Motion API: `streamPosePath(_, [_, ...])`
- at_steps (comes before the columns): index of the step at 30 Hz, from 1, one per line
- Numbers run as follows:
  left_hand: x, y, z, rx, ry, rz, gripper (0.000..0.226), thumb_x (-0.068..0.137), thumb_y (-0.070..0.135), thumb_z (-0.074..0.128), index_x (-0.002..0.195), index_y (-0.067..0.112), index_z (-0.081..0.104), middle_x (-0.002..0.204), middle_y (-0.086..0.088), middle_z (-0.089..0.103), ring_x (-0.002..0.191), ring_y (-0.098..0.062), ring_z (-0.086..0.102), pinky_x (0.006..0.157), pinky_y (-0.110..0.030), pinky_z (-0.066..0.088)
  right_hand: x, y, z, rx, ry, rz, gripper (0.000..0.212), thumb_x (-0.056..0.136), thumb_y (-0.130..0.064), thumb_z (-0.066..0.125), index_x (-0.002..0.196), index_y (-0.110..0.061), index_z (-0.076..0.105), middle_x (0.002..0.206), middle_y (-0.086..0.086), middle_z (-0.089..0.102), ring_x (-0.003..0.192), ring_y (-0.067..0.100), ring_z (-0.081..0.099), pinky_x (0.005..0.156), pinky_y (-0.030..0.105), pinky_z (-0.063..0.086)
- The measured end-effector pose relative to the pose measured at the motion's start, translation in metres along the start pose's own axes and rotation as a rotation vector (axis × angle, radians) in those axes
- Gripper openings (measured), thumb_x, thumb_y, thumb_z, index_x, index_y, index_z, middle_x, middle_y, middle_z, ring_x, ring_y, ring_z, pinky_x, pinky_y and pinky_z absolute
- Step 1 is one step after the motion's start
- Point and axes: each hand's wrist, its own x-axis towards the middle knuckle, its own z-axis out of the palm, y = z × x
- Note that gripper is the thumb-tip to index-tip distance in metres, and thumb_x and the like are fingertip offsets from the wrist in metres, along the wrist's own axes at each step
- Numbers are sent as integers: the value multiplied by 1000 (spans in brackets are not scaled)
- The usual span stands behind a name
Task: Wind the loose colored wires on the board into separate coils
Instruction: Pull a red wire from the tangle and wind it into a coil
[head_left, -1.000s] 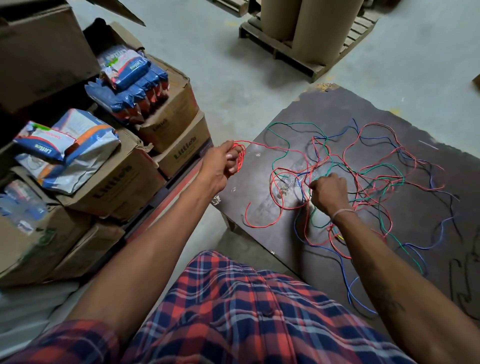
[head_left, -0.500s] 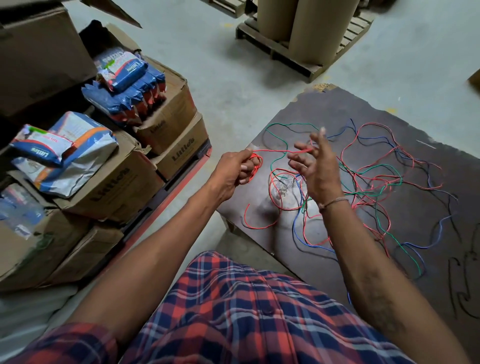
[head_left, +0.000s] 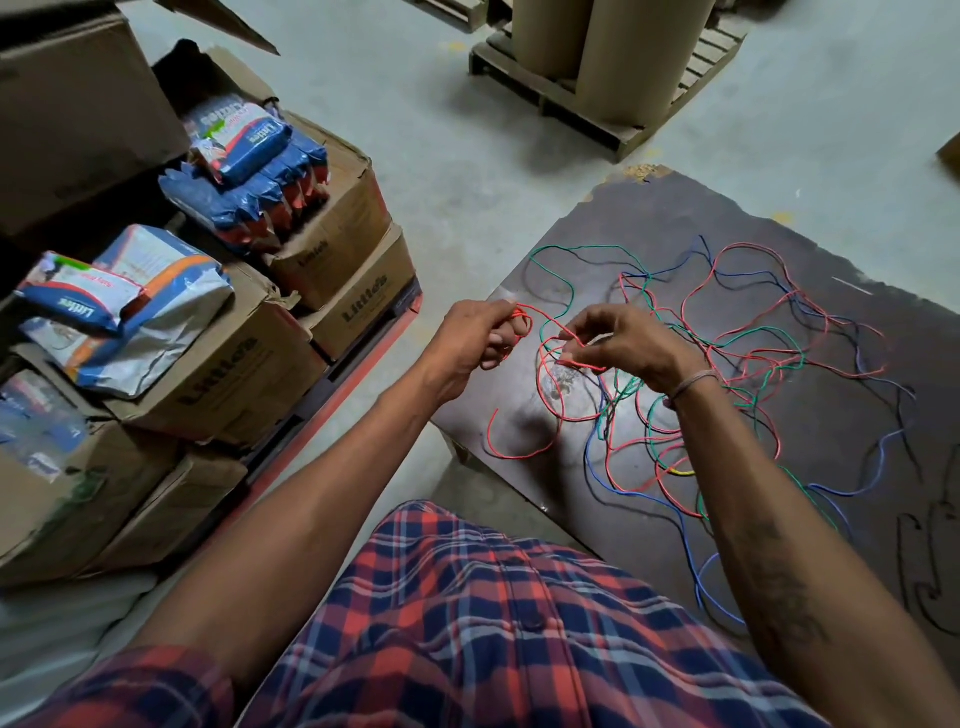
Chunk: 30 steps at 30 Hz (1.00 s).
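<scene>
Wires (head_left: 727, 364) of red, green and blue lie tangled across the dark board (head_left: 675, 218), which sits on the grey floor (head_left: 441, 156) in front of us. Our left hand (head_left: 475, 343) hovers over the board's near-left corner with its fingers curled round a small bunch of red wire (head_left: 524, 325) loops. From that bunch a red strand runs across to our right hand (head_left: 623, 343), just beside the left, where thumb and fingertips (head_left: 574, 338) pinch it above the board. Below both hands the red wire drops in loose loops onto the board and ends in a curl near the edge (the green and blue wires lie untouched). To our left stand stacked cardboard boxes (head_left: 234, 364) with blue packets (head_left: 249, 171) on top; a wooden pallet (head_left: 597, 104) carrying cardboard rolls stands well beyond the board.
</scene>
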Motion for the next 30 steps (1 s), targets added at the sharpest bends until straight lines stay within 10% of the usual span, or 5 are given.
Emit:
streamPosePath(5, [3,12,-2,-400,-30,-118,38,108,24,42,80,5,59,44,11,28,33,-4,20,34,-19,21,1,11,10,-128,-123,-90,13,88,-3,78,100,-9,79,88,7,78,73,7,66,65,19,52])
streamPosePath(11, [6,14,9,-933,-172,-222,50,111,18,36,89,-12,68,54,4,52,33,-6,41,42,-18,42,13,25,55,-910,152,-253,15,84,-6,68,94,-13,75,96,13,66,87,40,67,68,41,49])
streamPosePath(17, [24,12,9,-1150,-144,-5,33,112,16,28,127,-9,43,118,-28,68,89,-25,76,75,-33,63,-1,8,81,-1053,73,-71,34,87,-26,77,115,-9,65,117,18,67,110,38,65,84,39,52])
streamPosePath(23, [55,-6,0,-387,311,198,36,110,18,40,134,-8,45,140,-24,59,127,-23,63,91,-19,54,-16,9,66,-816,144,-16,7,83,-16,69,86,-21,73,94,6,76,93,32,71,77,34,54])
streamPosePath(30, [41,-31,2,615,118,213,36,109,42,33,110,8,45,101,0,73,91,-13,72,93,-36,53,-35,-9,28,354,74,-231,11,100,5,57,108,8,63,91,14,72,88,23,71,95,35,56])
